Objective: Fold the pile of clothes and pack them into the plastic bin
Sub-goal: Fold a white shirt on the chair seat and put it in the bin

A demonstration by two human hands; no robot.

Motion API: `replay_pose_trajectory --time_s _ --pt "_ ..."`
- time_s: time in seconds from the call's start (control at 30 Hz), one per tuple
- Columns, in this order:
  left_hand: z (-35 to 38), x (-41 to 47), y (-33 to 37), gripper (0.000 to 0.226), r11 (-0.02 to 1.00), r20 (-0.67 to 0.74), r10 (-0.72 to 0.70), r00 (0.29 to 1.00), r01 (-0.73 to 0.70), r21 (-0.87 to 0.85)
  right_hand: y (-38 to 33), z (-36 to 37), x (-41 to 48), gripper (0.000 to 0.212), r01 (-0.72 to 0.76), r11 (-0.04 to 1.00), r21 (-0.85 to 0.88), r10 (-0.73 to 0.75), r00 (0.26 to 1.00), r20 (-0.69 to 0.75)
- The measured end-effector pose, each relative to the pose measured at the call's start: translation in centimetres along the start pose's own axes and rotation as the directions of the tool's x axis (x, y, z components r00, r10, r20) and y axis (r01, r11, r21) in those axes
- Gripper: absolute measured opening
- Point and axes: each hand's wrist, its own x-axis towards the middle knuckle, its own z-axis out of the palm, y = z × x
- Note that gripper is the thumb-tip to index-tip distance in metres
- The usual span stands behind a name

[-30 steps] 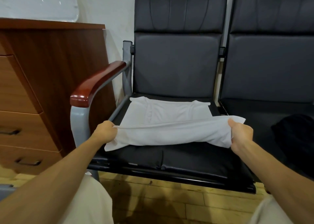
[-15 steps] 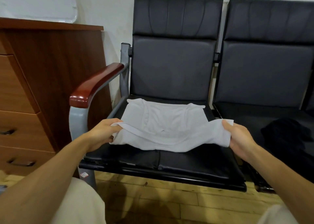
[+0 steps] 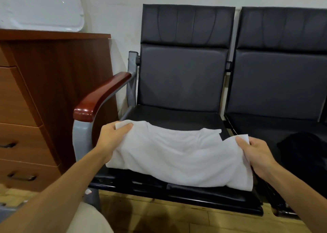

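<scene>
A white garment (image 3: 177, 156) lies partly folded across the black seat (image 3: 177, 116) of the left chair. My left hand (image 3: 110, 137) pinches its far left corner, thumb on top of the cloth. Over at the right edge, my right hand (image 3: 254, 153) pinches the other corner. The near half of the cloth is doubled over the far half and sags toward the seat's front edge. A dark heap of clothing (image 3: 304, 149) sits on the right chair's seat. No plastic bin is in view.
A wooden armrest (image 3: 100, 98) on a grey frame stands left of the seat. A wooden drawer cabinet (image 3: 35, 109) is further left, with a white object (image 3: 40, 6) on top. Wood flooring (image 3: 177, 218) lies below the chairs.
Both hands have carried the garment's near edge up and away from me over the rest of the cloth, so more of it is now doubled over. The camera has moved closer.
</scene>
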Motion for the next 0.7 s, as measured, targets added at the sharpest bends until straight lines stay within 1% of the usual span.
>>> replay_pose_trajectory --time_s 0.07,0.13,0.27,0.37,0.43,0.53,0.63,0.7 --pt "1.0 1.3 0.1 0.022 1.000 -0.081 -0.025 0.996 0.024 -0.016 -0.8 0.8 1.4 0.023 0.023 0.998 -0.067 -0.027 0.998 -0.059" --pt "2.1 2.9 0.1 0.024 1.000 -0.126 -0.018 0.992 0.017 -0.005 -1.6 1.4 3.2 0.020 0.051 0.994 -0.101 -0.061 0.994 -0.092" --pt "4.0 6.5 -0.1 0.011 0.995 -0.159 0.073 0.985 -0.062 0.075 -2.6 2.7 7.6 0.021 0.124 0.978 -0.167 -0.145 0.982 -0.123" --pt "5.0 9.6 -0.6 0.010 0.992 -0.183 0.072 0.980 -0.051 0.119 -2.6 3.8 10.9 0.025 0.107 0.969 -0.225 -0.146 0.976 -0.163" --pt "5.5 11.5 -1.3 0.017 0.982 -0.174 0.064 0.983 -0.031 0.188 -2.1 4.7 12.8 0.026 0.086 0.959 -0.269 -0.135 0.976 -0.169" --pt "6.4 13.8 -3.4 0.030 0.942 -0.158 0.035 0.987 0.020 0.335 -0.9 6.2 15.0 0.025 0.065 0.933 -0.353 -0.120 0.983 -0.137" --pt "7.0 15.1 -5.2 0.035 0.895 -0.183 0.002 0.983 0.080 0.439 0.4 7.6 15.8 0.022 0.040 0.894 -0.446 -0.098 0.990 -0.106" --pt "7.2 15.4 -5.7 0.036 0.879 -0.200 0.011 0.980 0.086 0.470 1.2 8.1 16.1 0.026 0.037 0.862 -0.505 -0.101 0.990 -0.100"
